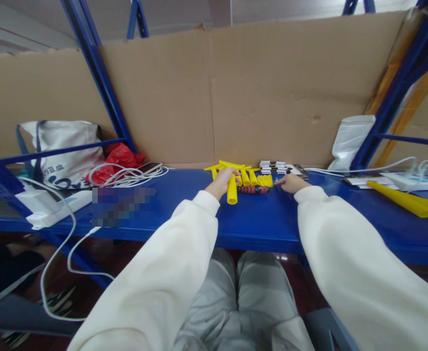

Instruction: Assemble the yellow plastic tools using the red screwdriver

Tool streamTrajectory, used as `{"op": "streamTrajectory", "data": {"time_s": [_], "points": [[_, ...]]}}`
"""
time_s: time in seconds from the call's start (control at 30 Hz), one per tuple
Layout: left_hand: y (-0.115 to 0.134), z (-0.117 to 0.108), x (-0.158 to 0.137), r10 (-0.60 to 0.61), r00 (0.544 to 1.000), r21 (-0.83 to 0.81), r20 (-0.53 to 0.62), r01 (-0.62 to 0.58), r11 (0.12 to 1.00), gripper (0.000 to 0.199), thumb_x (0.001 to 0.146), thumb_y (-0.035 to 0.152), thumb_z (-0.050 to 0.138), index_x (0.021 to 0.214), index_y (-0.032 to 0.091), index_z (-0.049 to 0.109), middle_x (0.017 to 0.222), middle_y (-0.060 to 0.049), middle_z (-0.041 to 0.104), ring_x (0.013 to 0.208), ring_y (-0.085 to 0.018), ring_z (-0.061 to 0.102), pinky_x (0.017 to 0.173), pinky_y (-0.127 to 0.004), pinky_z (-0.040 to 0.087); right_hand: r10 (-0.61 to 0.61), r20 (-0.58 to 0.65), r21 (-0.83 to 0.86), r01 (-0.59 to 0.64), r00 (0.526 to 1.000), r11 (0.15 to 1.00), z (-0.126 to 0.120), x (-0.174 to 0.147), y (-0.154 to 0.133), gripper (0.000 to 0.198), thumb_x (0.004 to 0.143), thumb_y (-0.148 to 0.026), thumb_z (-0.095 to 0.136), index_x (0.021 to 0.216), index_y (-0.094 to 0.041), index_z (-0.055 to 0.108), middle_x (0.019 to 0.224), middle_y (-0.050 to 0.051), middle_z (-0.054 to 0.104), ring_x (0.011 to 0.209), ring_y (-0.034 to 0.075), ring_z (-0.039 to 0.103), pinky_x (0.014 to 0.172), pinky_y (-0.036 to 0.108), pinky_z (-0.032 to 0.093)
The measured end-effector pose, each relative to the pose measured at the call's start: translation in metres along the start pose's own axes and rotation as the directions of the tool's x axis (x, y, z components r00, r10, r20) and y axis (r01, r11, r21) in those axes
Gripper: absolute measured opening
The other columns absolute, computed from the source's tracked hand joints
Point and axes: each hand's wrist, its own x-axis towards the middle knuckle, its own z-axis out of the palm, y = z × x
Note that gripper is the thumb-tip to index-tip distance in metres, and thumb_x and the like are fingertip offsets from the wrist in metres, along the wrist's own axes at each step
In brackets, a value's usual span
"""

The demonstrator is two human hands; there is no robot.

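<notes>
My left hand (pixel 220 182) is wrapped round a yellow tube (pixel 232 191), whose wide round end faces me. Just behind it lie several yellow T-shaped pieces (pixel 245 176) with cone-like stems. A red and black object (pixel 254 189), its kind unclear, rests on the table beside the tube. To its upper right sits a row of small yellow pieces (pixel 265 180). My right hand (pixel 290 184) is close to the right end of that row, index finger stretched out and nothing visible in it. Whether its fingertip touches the row I cannot tell.
White packets (pixel 272 167) are stacked behind the small pieces on the blue table (pixel 184 214). Long yellow cones (pixel 400 199) lie at the right. Coiled white cable (pixel 136 176), a power strip (pixel 67 207) and a cloth bag (pixel 63 151) occupy the left. Cardboard (pixel 272 87) walls the back.
</notes>
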Motion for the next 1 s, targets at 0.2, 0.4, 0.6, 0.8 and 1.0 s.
{"op": "streamTrajectory", "data": {"time_s": [0.2, 0.4, 0.6, 0.8, 1.0], "points": [[-0.006, -0.008, -0.009, -0.010, 1.000, -0.003, -0.008, 0.010, 1.000, 0.027, 0.067, -0.004, 0.060, 0.084, 0.017, 0.058, 0.065, 0.001, 0.060, 0.043, -0.007, 0.043, 0.044, -0.020, 0.037, 0.050, -0.152, -0.066, -0.061, 0.987, 0.996, 0.000, -0.001, 0.005, 0.051, 0.084, -0.007, 0.058, 0.125, -0.025, 0.083, 0.134, 0.015, 0.074, 0.123, 0.029, 0.071, 0.102, 0.035, 0.056], [-0.006, -0.008, -0.011, 0.007, 1.000, 0.011, 0.003, -0.007, 1.000, 0.026, 0.069, -0.001, 0.066, 0.088, 0.016, 0.061, 0.070, 0.000, 0.064, 0.042, -0.006, 0.043, 0.044, -0.020, 0.036, 0.144, -0.210, 0.067, -0.133, 0.967, 0.989, -0.016, -0.001, 0.024, 0.036, 0.085, -0.010, 0.058, 0.101, -0.022, 0.088, 0.108, 0.010, 0.082, 0.108, 0.024, 0.075, 0.093, 0.028, 0.056], [-0.003, -0.011, -0.010, 0.002, 0.999, -0.007, -0.037, -0.002, 1.000, 0.026, 0.071, -0.005, 0.061, 0.086, 0.017, 0.059, 0.059, 0.003, 0.057, 0.040, -0.008, 0.043, 0.042, -0.019, 0.035, 0.168, -0.095, 0.154, -0.152, 0.981, 0.976, -0.022, -0.005, 0.027, 0.028, 0.075, -0.004, 0.062, 0.064, -0.022, 0.079, 0.072, 0.005, 0.077, 0.079, 0.020, 0.074, 0.074, 0.024, 0.054], [-0.003, -0.012, -0.008, -0.006, 0.999, -0.015, -0.042, 0.006, 1.000, 0.027, 0.069, -0.005, 0.062, 0.087, 0.015, 0.061, 0.065, 0.000, 0.064, 0.040, -0.008, 0.044, 0.042, -0.020, 0.036, 0.199, -0.061, 0.152, -0.188, 0.978, 0.970, -0.014, -0.002, 0.025, 0.029, 0.075, -0.003, 0.062, 0.055, -0.023, 0.071, 0.072, 0.005, 0.074, 0.078, 0.020, 0.073, 0.075, 0.026, 0.054], [-0.002, -0.012, -0.009, -0.012, 0.999, -0.008, -0.045, 0.011, 1.000, 0.029, 0.068, -0.007, 0.059, 0.087, 0.016, 0.060, 0.066, -0.001, 0.065, 0.041, -0.008, 0.045, 0.042, -0.020, 0.037, 0.188, -0.142, 0.088, -0.177, 0.972, 0.980, -0.006, 0.004, 0.032, 0.025, 0.073, -0.004, 0.064, 0.060, -0.024, 0.072, 0.067, 0.003, 0.071, 0.076, 0.020, 0.072, 0.074, 0.026, 0.053]]}}
